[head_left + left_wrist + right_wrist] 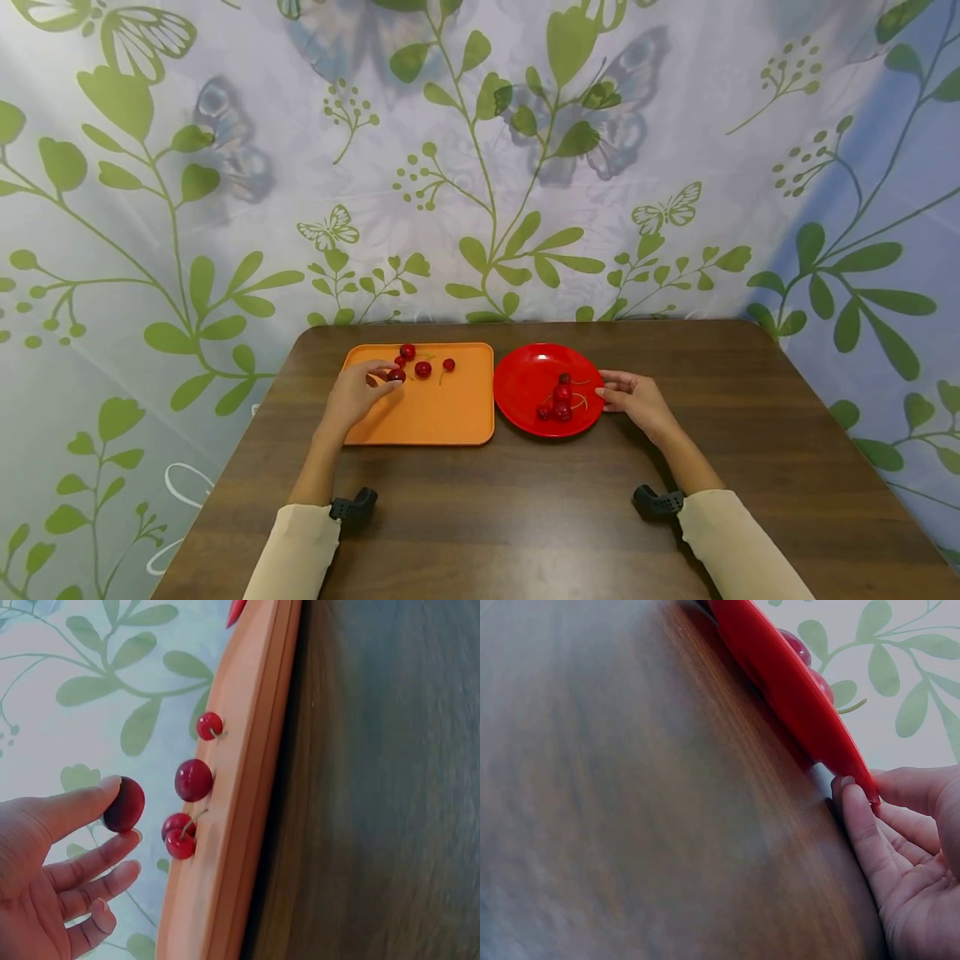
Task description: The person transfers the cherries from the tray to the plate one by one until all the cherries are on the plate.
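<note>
An orange tray (442, 412) lies on the table beside a red plate (525, 379). My left hand (384, 377) reaches over the tray and pinches a dark red cherry (124, 804) between thumb and forefinger. Three more cherries (193, 780) lie on the tray (247, 787) just past it. Several cherries (561, 400) with stems sit in the plate. My right hand (606, 390) rests on the table with straight fingers (859, 817) touching the plate's right rim (795, 697).
The brown wooden table (525, 517) stands against a leaf-and-butterfly patterned backdrop (480, 167). Its front half in front of the tray and plate shows bare wood. Cream sleeves cover both forearms.
</note>
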A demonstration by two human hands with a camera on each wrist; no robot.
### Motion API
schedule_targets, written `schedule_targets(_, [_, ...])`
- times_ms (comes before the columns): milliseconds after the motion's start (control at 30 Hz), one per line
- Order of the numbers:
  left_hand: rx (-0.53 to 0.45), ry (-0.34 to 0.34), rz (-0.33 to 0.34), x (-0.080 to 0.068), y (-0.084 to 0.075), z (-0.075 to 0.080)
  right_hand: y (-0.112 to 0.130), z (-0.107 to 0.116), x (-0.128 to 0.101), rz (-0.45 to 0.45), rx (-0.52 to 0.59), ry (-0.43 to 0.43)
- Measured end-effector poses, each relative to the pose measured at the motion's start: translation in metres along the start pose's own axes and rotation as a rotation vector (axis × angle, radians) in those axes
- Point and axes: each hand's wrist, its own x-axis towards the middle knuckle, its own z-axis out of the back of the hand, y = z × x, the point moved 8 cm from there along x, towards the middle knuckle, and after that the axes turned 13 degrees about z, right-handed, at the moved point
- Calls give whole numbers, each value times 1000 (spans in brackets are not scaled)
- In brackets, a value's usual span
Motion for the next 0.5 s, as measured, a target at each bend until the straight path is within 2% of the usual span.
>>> schedule_targets(133, [-61,34,-34,-2,-13,-2,2,2,0,8,-15,-1])
schedule_targets(300, [-51,32,-53,-6,-24,-2,1,2,3,8,-22,-10])
schedule_targets(500, [-67,61,-113,-10,-36,-9,-4,1,1,-9,-24,-9])
